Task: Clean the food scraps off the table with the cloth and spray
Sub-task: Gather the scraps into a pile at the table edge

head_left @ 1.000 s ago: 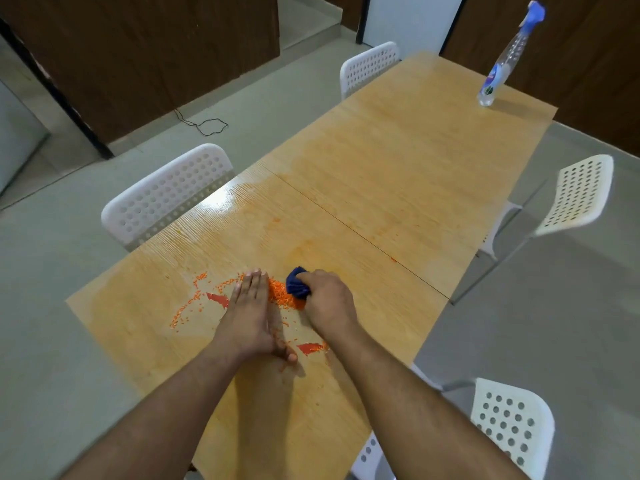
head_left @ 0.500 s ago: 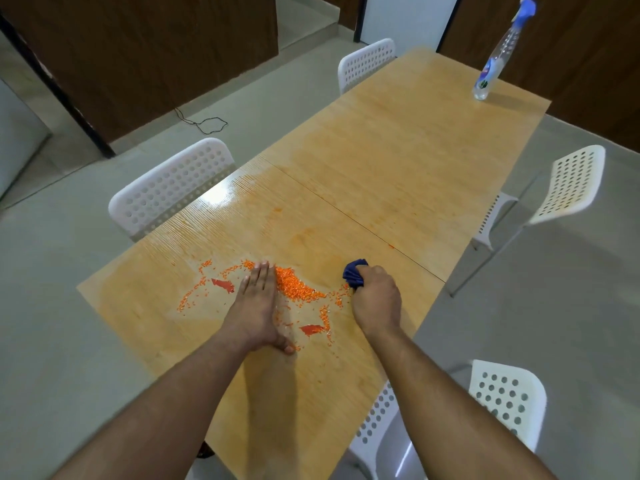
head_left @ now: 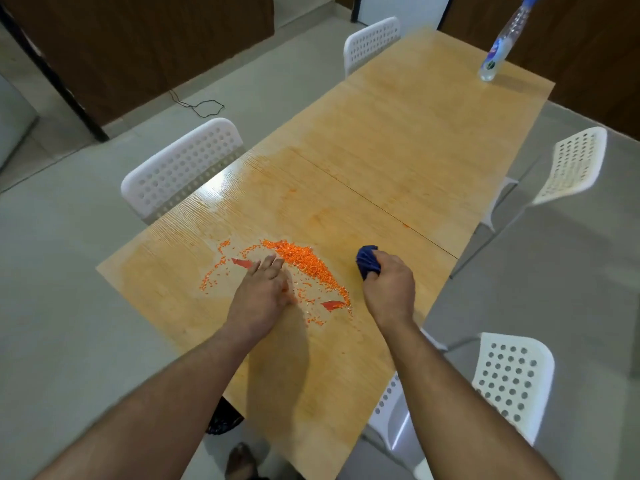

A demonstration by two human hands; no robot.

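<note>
Food scraps (head_left: pixel 304 263) lie on the near half of the wooden surface (head_left: pixel 398 150): a loose scatter of small orange grains at the left, a denser heap of them in the middle, and two flat red pieces, one (head_left: pixel 242 262) just left of the left hand's fingertips and one (head_left: pixel 334 304) near the right end of the heap. The grains look light, dry and loose, so I judge they will roll and spread under any quick push; they are better herded into one pile and scooped than pinched up singly. The left hand (head_left: pixel 261 296) rests on the surface with its fingers straight and together, its edge against the heap, holding nothing and set like a wall for the grains. To the right of the heap, apart from it, the right hand (head_left: pixel 389 289) is clenched round a bunched dark blue cloth (head_left: pixel 367 263), a wad of which sticks out beyond the knuckles. The cloth is soft and crumples easily; gripped in a ball as here it gives a firm pushing face. The spray bottle (head_left: pixel 502 43) stands well apart at the far right corner of the surface, untouched. White perforated chairs (head_left: pixel 183 168) stand round the surface, and the surface near the heap shows a wet sheen
</note>
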